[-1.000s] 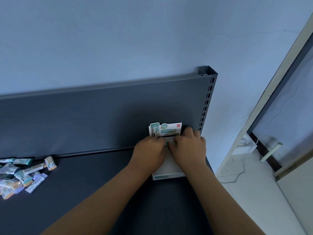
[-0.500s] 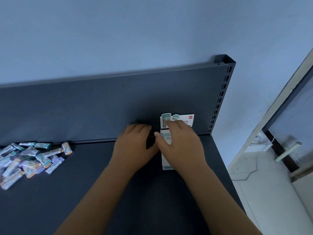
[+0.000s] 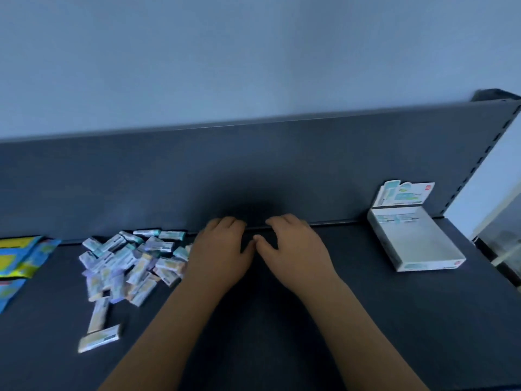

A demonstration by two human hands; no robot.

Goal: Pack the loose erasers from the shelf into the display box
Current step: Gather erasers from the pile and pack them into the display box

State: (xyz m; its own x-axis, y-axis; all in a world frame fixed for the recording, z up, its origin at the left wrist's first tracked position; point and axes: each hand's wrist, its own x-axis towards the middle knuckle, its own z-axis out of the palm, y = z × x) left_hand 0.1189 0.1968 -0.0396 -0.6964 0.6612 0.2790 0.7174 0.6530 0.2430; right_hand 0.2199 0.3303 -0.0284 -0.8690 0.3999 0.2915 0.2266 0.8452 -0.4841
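Note:
A white display box with an upright printed flap stands at the right end of the dark shelf, against the back panel. A heap of several loose wrapped erasers lies on the left part of the shelf, with two more lying apart toward the front. My left hand hovers palm down just right of the heap, fingers relaxed and holding nothing. My right hand is beside it, thumb tips nearly meeting, also holding nothing. Both hands are well left of the box.
Blue and yellow packets lie at the far left edge of the shelf. The grey back panel rises behind everything, with a slotted upright post at its right end. The shelf ends just right of the box.
Both hands have left the display box and moved left toward the eraser heap. The view has swung left, so the box now sits at the right.

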